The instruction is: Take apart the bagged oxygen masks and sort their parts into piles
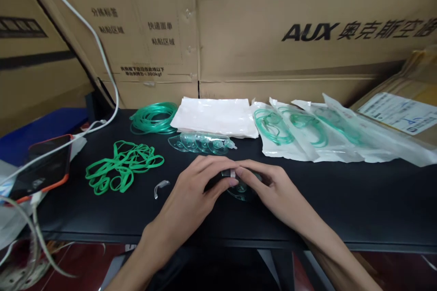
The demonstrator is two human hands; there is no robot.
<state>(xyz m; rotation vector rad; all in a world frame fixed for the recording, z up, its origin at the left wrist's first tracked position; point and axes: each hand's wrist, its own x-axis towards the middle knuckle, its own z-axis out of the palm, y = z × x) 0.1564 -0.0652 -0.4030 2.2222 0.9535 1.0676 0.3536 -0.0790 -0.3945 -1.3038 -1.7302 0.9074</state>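
Observation:
My left hand [201, 184] and my right hand [268, 182] meet at the middle of the dark table, both closed on a clear green oxygen mask [241, 191]. Their fingers cover much of the mask's top. Between the thumbs and fingertips shows a small pale strip [233, 173] at the mask's upper edge. Left of my left hand lies a bent, shiny clear or silvery strip [161, 187]. Beyond my hands several more clear green masks [201, 142] are nested in a row. Green elastic straps [124, 163] lie in a tangled heap on the left.
Coiled green tubing [153, 117] lies at the back beside a stack of white pouches [215, 116]. Packed pouches with green tubing [290, 132] overlap at the right. A phone [43, 166] with white cables is at the left. Large cardboard boxes [239, 32] stand behind the table.

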